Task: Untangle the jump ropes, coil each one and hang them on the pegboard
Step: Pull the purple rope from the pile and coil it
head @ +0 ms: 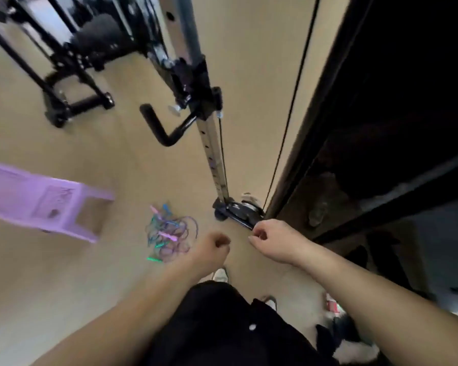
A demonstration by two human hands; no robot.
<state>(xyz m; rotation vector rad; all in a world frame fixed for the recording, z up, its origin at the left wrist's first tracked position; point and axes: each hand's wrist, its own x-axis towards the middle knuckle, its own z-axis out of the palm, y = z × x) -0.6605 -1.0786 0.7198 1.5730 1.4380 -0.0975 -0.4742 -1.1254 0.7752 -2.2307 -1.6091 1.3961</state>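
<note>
A tangled heap of jump ropes (169, 232) lies on the tan floor just ahead of my feet, with purple, blue and green cords and pink, blue and green handles mixed together. My left hand (214, 245) hovers just right of the heap with its fingers curled and nothing in it. My right hand (269, 237) is further right, fingers also curled and holding nothing. Neither hand touches the ropes. No pegboard is in view.
A purple plastic stool (45, 204) stands on the floor at the left. A cable machine's upright post (212, 143) with a black handle (164, 130) rises ahead, its base (236, 210) near my right hand. A black exercise frame (61, 75) is far left; dark equipment fills the right.
</note>
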